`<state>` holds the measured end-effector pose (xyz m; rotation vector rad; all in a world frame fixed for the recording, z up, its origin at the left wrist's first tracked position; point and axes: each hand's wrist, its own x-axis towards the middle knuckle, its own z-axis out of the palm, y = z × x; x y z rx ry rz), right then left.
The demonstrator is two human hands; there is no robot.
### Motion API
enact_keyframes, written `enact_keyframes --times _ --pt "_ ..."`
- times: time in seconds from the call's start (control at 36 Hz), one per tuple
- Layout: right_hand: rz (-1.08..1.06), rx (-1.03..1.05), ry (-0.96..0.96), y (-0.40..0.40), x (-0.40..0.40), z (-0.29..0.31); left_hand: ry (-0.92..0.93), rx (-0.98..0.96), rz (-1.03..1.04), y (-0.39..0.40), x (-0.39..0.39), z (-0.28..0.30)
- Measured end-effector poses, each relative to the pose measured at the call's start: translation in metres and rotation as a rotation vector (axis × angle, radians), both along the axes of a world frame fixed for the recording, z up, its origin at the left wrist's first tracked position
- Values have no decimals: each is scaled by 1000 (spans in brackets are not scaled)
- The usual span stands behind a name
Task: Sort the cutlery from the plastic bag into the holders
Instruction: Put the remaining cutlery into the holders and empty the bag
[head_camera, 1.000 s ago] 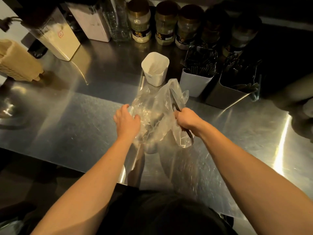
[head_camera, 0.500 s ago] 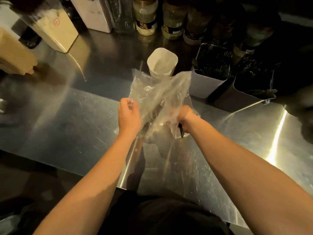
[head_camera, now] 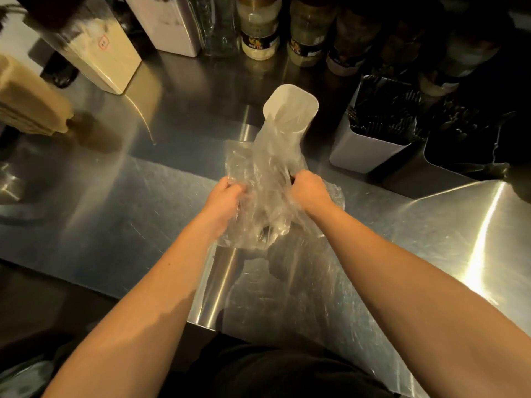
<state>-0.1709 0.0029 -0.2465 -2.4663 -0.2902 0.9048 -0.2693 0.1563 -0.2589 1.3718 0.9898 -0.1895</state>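
A clear plastic bag stands crumpled on the steel counter, held from both sides. My left hand grips its left edge. My right hand is closed on the bag's right side; whether a utensil is in it I cannot tell. Shiny metal cutlery shows faintly through the bag's bottom. Behind the bag stands a white holder that looks empty. To its right, a white holder is full of dark forks, and a dark holder beside it carries more cutlery.
Jars and bottles line the back of the counter. A tall clear container and a white box stand at the back left. A tan basket-like object sits at the far left. The counter's front edge runs near my body.
Both hands have shifted on the bag, and its top has been pulled upward toward the white holder. The dark utensil seen by my right hand earlier is hidden now.
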Motion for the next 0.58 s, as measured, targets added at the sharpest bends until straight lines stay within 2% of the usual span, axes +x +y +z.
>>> enact_keyframes --times 0.17,0.36,0.47,0.58 --pt "30 -120 137 13 9 10 -13 -150 51 1 4 -2" --pt "-8 -92 271 29 3 12 -45 -257 105 -7 7 7" --pt "-110 -18 271 28 -6 3 -70 -282 99 -5 6 -2" --pt "-115 -18 257 27 -13 3 -20 -284 89 -6 3 -6"
